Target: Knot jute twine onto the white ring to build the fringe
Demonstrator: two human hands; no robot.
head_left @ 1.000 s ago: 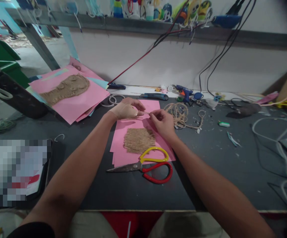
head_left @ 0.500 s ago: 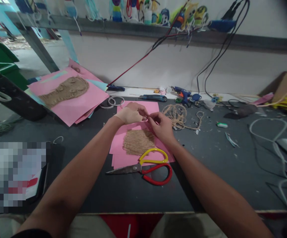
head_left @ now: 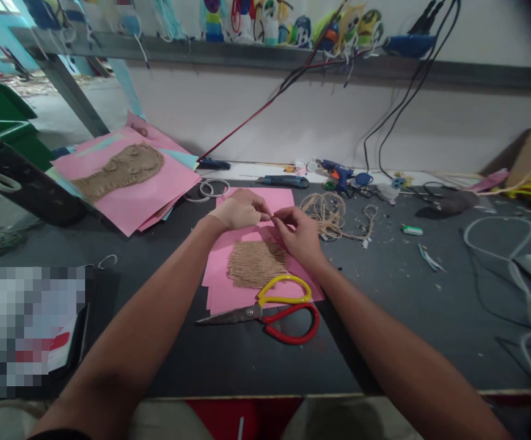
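Observation:
Above the pink paper [head_left: 219,260], my left hand [head_left: 242,209] and my right hand [head_left: 299,231] meet fingertip to fingertip, both pinched closed. What lies between the fingers is too small to make out. A tan band wraps my left hand and wrist. Just below the hands, a patch of brown twine [head_left: 256,263] in close rows lies on the paper. Scissors [head_left: 251,313] with one yellow and one red handle rest across the paper's near edge, blades pointing left. A loose tangle of twine [head_left: 324,214] sits to the right of my right hand.
Pink sheets [head_left: 155,195] with a brown twine shape lie at the back left, beside a black bottle [head_left: 27,177]. A utility knife [head_left: 283,181] and a blue glue gun [head_left: 338,174] lie along the back. Cables [head_left: 512,256] trail at right; a shelf [head_left: 256,56] runs overhead.
Both hands stay almost in place, fingertips still together over the paper. The view has shifted very slightly; the scissors and twine patch have not moved on the table.

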